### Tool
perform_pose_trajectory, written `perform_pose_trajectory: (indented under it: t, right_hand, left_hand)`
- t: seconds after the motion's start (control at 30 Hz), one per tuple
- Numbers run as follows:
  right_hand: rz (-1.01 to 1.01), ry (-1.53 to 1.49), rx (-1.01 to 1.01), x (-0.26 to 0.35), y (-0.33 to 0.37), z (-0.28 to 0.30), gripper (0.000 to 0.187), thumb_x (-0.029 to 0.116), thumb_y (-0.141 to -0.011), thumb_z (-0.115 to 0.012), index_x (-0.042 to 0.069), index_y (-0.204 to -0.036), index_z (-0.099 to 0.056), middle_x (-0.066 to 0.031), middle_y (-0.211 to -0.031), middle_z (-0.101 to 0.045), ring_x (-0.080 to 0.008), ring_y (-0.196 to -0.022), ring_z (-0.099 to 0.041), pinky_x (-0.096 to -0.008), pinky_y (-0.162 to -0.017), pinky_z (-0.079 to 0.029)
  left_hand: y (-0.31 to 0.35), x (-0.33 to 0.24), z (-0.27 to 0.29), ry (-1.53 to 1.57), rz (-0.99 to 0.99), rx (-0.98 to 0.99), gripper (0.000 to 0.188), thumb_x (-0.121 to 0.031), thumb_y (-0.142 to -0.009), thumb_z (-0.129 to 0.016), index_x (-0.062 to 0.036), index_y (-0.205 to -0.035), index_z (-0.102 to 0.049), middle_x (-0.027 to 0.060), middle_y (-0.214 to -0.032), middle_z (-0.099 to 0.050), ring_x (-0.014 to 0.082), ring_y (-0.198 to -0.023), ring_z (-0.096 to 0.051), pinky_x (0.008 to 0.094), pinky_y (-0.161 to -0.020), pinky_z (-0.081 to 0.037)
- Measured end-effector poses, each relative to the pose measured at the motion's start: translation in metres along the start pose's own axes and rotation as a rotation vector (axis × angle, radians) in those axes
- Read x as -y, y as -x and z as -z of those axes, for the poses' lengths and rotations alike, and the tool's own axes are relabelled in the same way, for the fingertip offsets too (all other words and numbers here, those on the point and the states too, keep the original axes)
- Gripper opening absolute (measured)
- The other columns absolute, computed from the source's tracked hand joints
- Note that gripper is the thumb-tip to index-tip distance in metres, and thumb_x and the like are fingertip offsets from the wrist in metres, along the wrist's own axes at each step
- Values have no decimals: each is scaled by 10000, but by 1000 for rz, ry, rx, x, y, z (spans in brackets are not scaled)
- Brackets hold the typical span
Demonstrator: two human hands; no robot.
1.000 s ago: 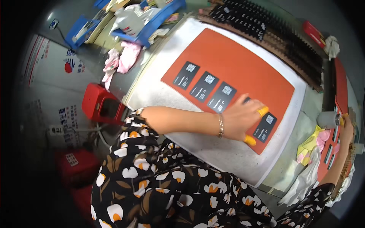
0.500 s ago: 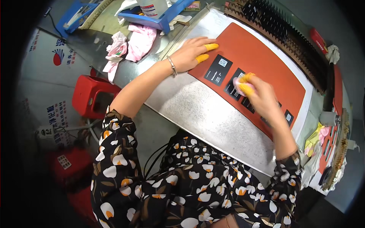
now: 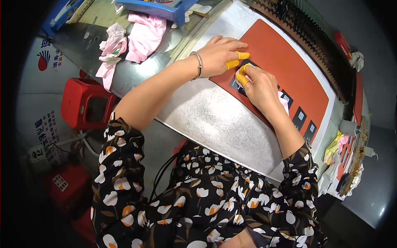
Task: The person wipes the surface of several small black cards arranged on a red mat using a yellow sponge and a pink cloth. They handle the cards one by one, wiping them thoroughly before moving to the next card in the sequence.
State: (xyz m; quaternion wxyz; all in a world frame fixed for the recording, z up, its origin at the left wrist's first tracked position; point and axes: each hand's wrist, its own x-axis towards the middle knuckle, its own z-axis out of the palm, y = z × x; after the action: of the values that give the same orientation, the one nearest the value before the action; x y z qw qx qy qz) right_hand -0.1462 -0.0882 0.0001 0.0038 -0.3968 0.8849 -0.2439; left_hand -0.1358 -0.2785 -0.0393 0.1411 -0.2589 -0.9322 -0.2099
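A flat orange-red sheet point(image 3: 285, 53) lies on the worktop, with a row of black rectangular cards point(image 3: 300, 118) along its near edge. Each visible card has a small white square code and light print. My left hand point(image 3: 220, 57) rests flat on the sheet's left end, fingers stretched, two of them in yellow finger cots. Close beside it, my right hand point(image 3: 261, 86), also in yellow finger cots, pinches a pale pink cloth point(image 3: 284, 102). The cloth is pressed onto the leftmost card, largely covered by the hand. My right wrist and forearm hide part of the row.
Speckled grey metal point(image 3: 219, 120) forms the near worktop. Crumpled pink cloths point(image 3: 145, 35) lie at the left below a blue tray point(image 3: 175, 12). A dark toothed rack point(image 3: 302, 41) runs along the far side. A red stool point(image 3: 84, 103) stands at the left.
My right hand has slid left along the row with the cloth, from the second card to the leftmost one. My left hand stays on the sheet's left end. The view has shifted slightly.
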Motion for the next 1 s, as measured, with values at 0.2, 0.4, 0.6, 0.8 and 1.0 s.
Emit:
perform_pose_trajectory:
  t: [0.2,0.4,0.6,0.8,1.0]
  right_hand:
    - [-7,-5,1,-1,-2,0,93,152,-761,-605,66,-795,-599,-137,-720,-611,-328,-626,-587,-436,-560,-454]
    - [65,20,-20,0,4,-6,80,149,-750,-597,82,-791,-610,-144,-700,-607,-324,-636,-599,-438,-569,-466]
    - [50,47,40,2,2,0,105,160,-764,-619,58,-785,-622,-131,-676,-601,-312,-618,-591,-397,-574,-467]
    - [69,28,1,4,4,-1,111,176,-762,-625,66,-773,-628,-132,-663,-603,-316,-608,-592,-395,-562,-463]
    - [203,40,78,0,4,7,107,180,-759,-636,77,-788,-633,-125,-715,-602,-308,-636,-590,-381,-565,-464]
  left_hand:
    - [-2,0,2,-15,1,-20,298,-173,-837,-526,-135,-1126,-587,48,-1317,-440,228,-1221,-381,414,-1016,-258]
    - [-3,1,0,-20,17,-15,321,-197,-837,-534,-148,-1150,-586,39,-1323,-433,210,-1227,-376,404,-1020,-256]
    - [-3,-2,2,-56,12,0,322,-235,-856,-524,-163,-1165,-576,42,-1326,-429,209,-1236,-365,399,-1032,-241]
    - [-2,-1,1,-40,20,-4,318,-247,-862,-514,-170,-1165,-574,44,-1327,-428,215,-1239,-361,401,-1038,-234]
    - [-3,-5,5,-35,25,22,395,-159,-826,-549,-176,-1221,-544,54,-1350,-408,243,-1226,-371,385,-1026,-262]
